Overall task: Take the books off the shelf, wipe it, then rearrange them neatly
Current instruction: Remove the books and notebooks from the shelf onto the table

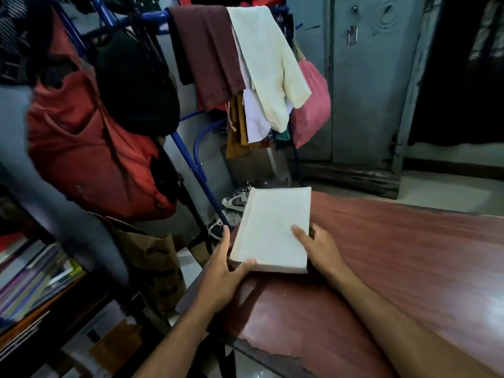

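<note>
Left hand: our left hand (222, 271) grips the near left corner of the white book (272, 230), thumb curled on top.
Right hand: our right hand (317, 249) pinches its right edge, fingers under.
Book: over the reddish table (409, 268) corner.
Shelf: books (32, 279) lie stacked far left.
Rack: clothes (212, 55) hang beyond.

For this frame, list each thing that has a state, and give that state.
White book: closed, flat, held at the table's corner.
Left hand: grips the book's near left corner.
Right hand: holds the book's right edge, fingers on the cover.
Table: bare apart from the book.
Books on shelf: not yet taken off.
Cupboard door: shut.
</note>
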